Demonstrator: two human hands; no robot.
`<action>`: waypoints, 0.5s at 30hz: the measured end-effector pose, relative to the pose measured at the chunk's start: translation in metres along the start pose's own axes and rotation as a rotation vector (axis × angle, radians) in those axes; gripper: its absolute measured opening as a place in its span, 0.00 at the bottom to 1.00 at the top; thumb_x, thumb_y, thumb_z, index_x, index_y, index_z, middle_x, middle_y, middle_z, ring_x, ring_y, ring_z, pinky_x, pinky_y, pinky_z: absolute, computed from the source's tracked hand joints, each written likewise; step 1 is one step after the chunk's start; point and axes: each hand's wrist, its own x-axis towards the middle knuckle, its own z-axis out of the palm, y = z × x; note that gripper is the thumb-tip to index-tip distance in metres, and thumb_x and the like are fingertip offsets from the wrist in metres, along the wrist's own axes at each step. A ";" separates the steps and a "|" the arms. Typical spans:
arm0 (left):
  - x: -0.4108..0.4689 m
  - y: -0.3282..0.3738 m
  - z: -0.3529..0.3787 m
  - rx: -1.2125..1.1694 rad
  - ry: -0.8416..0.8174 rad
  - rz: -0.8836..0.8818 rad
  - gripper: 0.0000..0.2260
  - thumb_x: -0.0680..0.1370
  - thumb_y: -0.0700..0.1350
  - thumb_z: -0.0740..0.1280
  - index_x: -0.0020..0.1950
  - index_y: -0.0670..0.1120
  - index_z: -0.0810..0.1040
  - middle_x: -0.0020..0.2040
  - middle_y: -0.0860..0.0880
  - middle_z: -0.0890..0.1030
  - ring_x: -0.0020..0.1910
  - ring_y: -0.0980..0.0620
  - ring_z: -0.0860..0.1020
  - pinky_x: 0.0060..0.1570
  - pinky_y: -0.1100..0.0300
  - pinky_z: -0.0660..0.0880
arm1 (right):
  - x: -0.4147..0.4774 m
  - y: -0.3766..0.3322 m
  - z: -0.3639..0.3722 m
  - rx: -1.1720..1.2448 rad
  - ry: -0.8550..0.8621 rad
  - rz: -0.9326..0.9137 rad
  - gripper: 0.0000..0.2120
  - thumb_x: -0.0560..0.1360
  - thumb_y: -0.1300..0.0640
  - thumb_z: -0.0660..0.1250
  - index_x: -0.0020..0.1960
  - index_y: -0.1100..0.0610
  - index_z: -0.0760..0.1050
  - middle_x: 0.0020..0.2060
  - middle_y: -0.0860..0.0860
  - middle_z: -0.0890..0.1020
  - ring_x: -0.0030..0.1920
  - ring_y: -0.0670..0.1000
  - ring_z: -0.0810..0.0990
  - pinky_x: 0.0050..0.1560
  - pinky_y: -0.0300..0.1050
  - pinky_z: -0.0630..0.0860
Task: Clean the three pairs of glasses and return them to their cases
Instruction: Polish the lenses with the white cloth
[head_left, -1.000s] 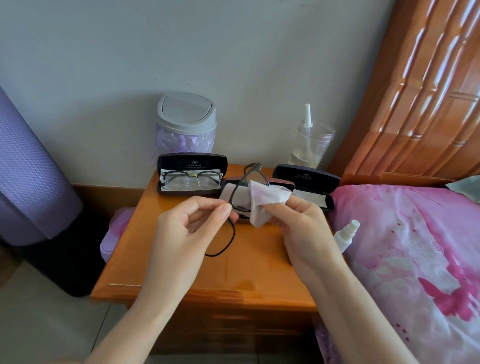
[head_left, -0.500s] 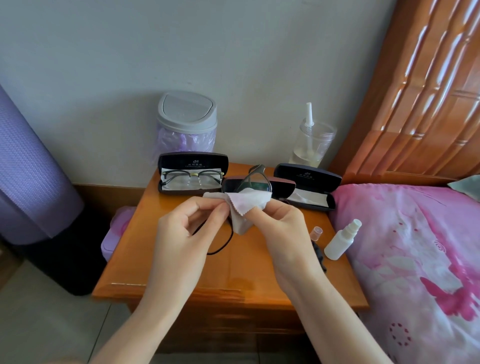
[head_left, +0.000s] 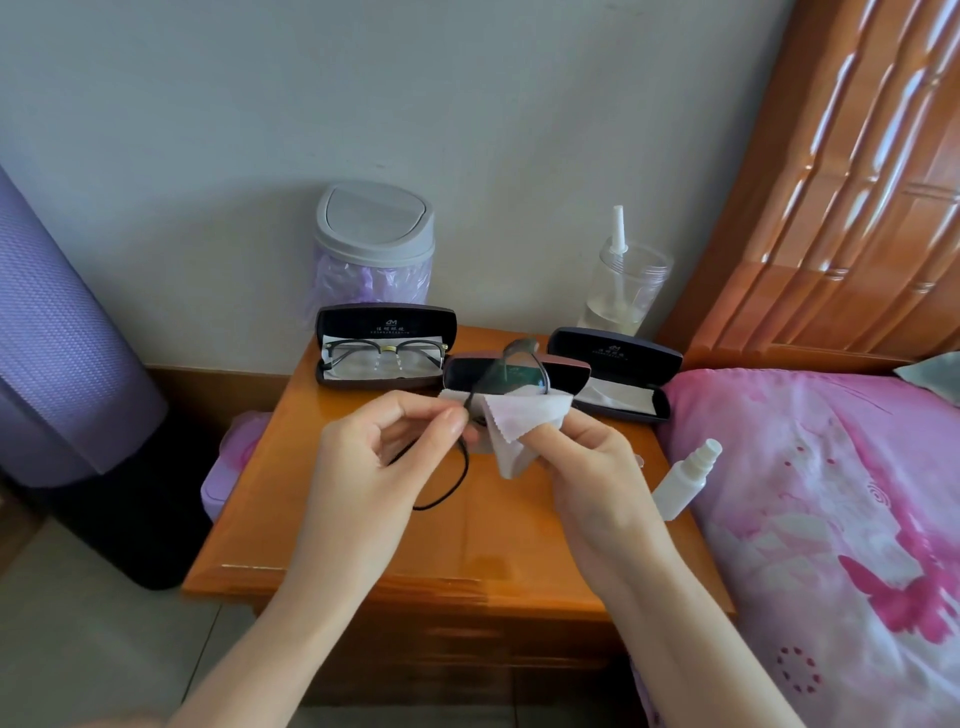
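Left hand (head_left: 374, 467) pinches the dark glasses (head_left: 519, 364) at the frame, and right hand (head_left: 592, 478) pinches the white cloth (head_left: 519, 421) against the lower lens. Straight behind at 12 o'clock, the lens and cloth block the middle case (head_left: 569, 371). At 11 o'clock an open case (head_left: 387, 322) holds a second pair (head_left: 384, 353); at 1 o'clock is the third case (head_left: 618, 353). The spray bottle (head_left: 685, 478) lies at 3 o'clock, at the tabletop (head_left: 467, 545) edge. A second ago the right wrist half-hid it; now it shows whole.
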 end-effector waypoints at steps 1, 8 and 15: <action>0.000 0.000 0.001 0.015 -0.017 -0.001 0.04 0.74 0.42 0.68 0.44 0.50 0.82 0.40 0.60 0.84 0.44 0.64 0.81 0.41 0.76 0.73 | 0.000 0.001 0.002 0.009 -0.004 0.008 0.06 0.73 0.58 0.68 0.43 0.54 0.85 0.43 0.51 0.86 0.53 0.49 0.81 0.64 0.51 0.69; 0.000 0.000 -0.001 0.032 0.002 -0.008 0.03 0.73 0.46 0.68 0.44 0.52 0.82 0.41 0.59 0.84 0.45 0.64 0.81 0.42 0.76 0.73 | 0.005 -0.009 0.012 0.123 0.016 0.020 0.04 0.70 0.58 0.70 0.42 0.55 0.84 0.38 0.48 0.86 0.45 0.45 0.82 0.51 0.42 0.75; 0.000 -0.002 0.001 0.026 -0.005 0.005 0.04 0.75 0.42 0.68 0.44 0.48 0.82 0.40 0.57 0.84 0.44 0.62 0.82 0.44 0.75 0.73 | 0.014 -0.016 0.010 0.200 0.160 0.035 0.13 0.74 0.58 0.67 0.32 0.53 0.83 0.32 0.46 0.83 0.44 0.49 0.78 0.54 0.46 0.71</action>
